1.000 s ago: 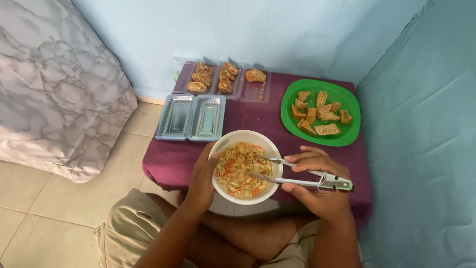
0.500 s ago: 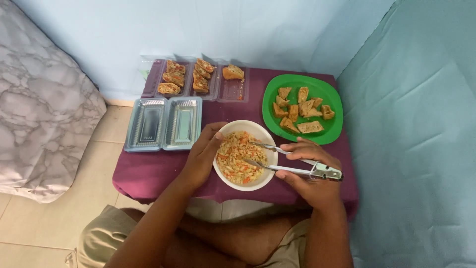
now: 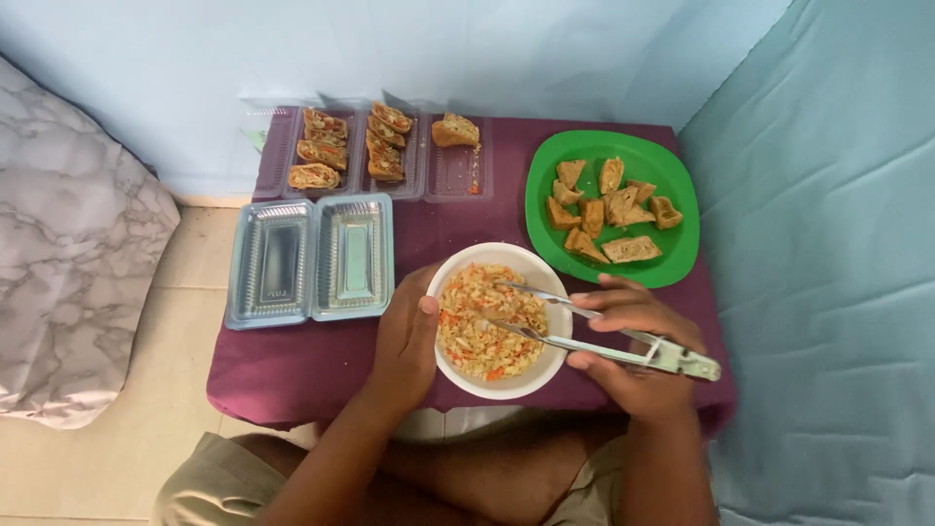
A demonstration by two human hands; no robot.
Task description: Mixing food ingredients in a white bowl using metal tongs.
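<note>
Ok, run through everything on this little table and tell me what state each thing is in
White bowl: filled with shredded vegetable mix, steadied by left hand.
Metal tongs: in right hand, tips apart in the mix.
Green plate: loaded with tofu pieces.
Near clear container: open, empty.
Far clear container: open, holding stuffed pieces.
Purple cloth: spread over the table.

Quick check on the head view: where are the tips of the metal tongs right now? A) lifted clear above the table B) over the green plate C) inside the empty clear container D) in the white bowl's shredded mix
D: the right hand holds the metal tongs with their tips down in the shredded mix of the white bowl, while the left hand steadies the bowl's rim; the green plate and the empty clear container are untouched.
</note>
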